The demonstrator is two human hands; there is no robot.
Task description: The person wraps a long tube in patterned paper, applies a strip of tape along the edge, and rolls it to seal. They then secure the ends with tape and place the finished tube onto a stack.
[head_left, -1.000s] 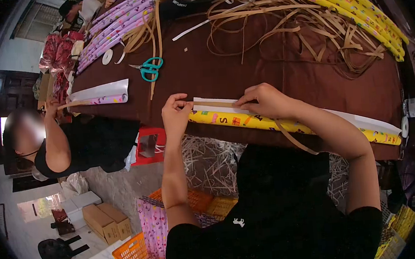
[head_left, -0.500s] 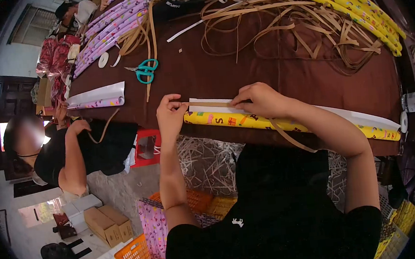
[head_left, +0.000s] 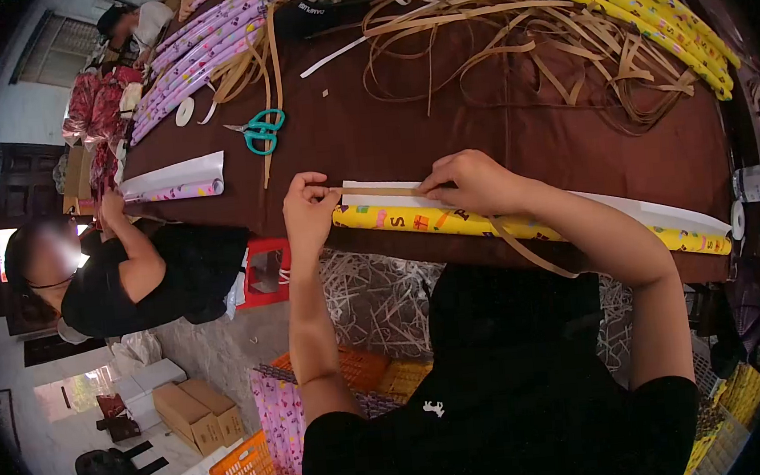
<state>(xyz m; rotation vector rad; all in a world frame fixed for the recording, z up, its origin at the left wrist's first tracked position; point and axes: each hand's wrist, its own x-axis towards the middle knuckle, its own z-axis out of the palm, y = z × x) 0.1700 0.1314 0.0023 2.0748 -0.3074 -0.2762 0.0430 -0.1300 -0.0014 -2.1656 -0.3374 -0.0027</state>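
Note:
A roll of yellow printed wrapping paper (head_left: 387,219) lies along the table's front edge, with a white flap of its sheet showing behind it. A narrow brown tape strip (head_left: 383,191) runs straight over that white flap. At the roll's left end, my left hand (head_left: 309,212) pinches the strip's end between thumb and fingers. My right hand (head_left: 474,181) grips the strip further right, fingers closed and low over the flap. From beneath my right forearm, the strip's loose tail hangs over the roll and down past the table edge.
Teal scissors (head_left: 262,132) lie left on the brown-covered table (head_left: 354,132). Behind are tangled brown strips (head_left: 561,45), yellow rolls (head_left: 639,16) and purple rolls (head_left: 196,60). A co-worker (head_left: 133,275) sits left by a purple roll (head_left: 184,190). An orange basket (head_left: 242,472) stands below.
My hands hold nearly the same place on the strip. The co-worker's arm has moved up toward the table, and the strip that hung from their hand no longer shows. The view shifted slightly.

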